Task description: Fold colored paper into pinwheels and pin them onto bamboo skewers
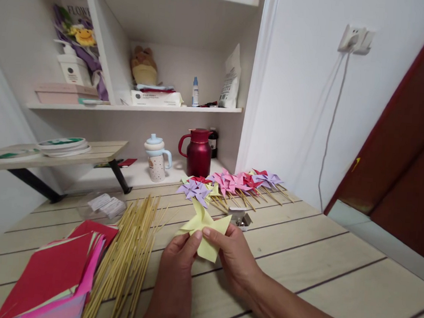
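Between both hands is a yellow paper pinwheel (207, 248), its blades folded in toward the middle. My left hand (181, 254) pinches it from the left, thumb near the centre. My right hand (236, 253) grips it from the right, its thumb also close to the centre. Just beyond lies a small open box (240, 218) with small metallic bits in it. Finished pinwheels (228, 182) on sticks, in pink, red, purple and yellow, are heaped behind. Left of my hands lies a spread bundle of thin wooden sticks (129, 255).
A stack of coloured paper (53, 274) lies at the left front, with a clear container (101, 205) behind it. Farther back stand a speckled cup (156, 167) and a red jug (198, 155). A small raised stand (99, 151) holds round white pieces (63, 147).
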Available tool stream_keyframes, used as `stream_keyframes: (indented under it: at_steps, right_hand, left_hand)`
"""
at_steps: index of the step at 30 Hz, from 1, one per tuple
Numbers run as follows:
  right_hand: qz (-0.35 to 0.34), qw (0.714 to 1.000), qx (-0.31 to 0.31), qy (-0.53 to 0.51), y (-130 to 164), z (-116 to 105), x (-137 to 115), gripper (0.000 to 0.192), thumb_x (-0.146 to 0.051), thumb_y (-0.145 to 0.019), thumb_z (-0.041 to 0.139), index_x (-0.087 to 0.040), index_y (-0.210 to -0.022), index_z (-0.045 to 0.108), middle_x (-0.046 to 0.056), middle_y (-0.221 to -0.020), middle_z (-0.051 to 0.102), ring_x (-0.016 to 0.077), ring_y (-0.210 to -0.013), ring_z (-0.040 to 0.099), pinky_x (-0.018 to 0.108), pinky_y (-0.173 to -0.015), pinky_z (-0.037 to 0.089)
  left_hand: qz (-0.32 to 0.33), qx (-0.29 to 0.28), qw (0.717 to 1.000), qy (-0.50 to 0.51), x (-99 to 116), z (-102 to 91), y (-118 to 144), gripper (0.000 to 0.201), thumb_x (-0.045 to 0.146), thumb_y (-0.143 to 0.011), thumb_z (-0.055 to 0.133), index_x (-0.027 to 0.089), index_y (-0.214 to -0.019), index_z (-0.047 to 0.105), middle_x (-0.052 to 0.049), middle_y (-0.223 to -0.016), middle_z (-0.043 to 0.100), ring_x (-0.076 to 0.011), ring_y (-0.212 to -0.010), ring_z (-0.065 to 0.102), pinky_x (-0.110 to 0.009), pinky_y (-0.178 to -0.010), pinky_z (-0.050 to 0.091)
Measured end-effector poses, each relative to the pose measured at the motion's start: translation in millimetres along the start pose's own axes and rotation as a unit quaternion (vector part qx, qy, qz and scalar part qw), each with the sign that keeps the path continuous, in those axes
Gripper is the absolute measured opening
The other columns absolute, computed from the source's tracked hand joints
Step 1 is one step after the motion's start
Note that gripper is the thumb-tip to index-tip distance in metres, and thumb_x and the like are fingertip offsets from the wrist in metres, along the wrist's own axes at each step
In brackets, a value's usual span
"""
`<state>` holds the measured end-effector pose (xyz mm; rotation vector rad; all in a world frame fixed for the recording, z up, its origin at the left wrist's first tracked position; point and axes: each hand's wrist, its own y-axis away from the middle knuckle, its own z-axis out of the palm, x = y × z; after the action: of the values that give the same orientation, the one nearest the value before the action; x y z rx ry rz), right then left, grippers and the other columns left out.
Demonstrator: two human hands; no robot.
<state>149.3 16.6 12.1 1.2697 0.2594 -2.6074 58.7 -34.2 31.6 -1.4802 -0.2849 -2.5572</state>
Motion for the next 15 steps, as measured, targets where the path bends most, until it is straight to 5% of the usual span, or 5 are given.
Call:
stream_keyframes:
  at_steps: [7, 15]
  right_hand:
    - [-0.006, 1.0, 0.003, 0.01, 2.0, 3.9, -1.0, 0.029, -0.028, -0.06, 0.087, -0.016, -0.084, 0.076, 0.004, -0.075, 0.077, 0.0177, -0.065, 0.067, 0.03, -0.068, 0.052]
    - [0.015, 1.0, -0.011, -0.015, 3.8, 5.4, 4.1, 0.035, -0.029, -0.062, 0.087, -0.018, -0.093, 0.075, 0.005, -0.081, 0.078, 0.0218, -0.071, 0.07, 0.034, -0.072, 0.052]
  left_hand:
    - [0.003, -0.009, 1.0, -0.017, -9.7, -11.9, -9.5, 0.018, 0.032, -0.075, 0.074, 0.018, -0.085, 0.078, -0.008, -0.099, 0.077, -0.0245, -0.102, 0.067, -0.034, -0.09, 0.05]
    - [0.025, -0.011, 0.999, -0.046, -12.3, -16.2, -12.7, 0.025, 0.033, -0.081, 0.068, 0.018, -0.1, 0.076, -0.006, -0.099, 0.076, -0.0228, -0.103, 0.066, -0.032, -0.09, 0.048]
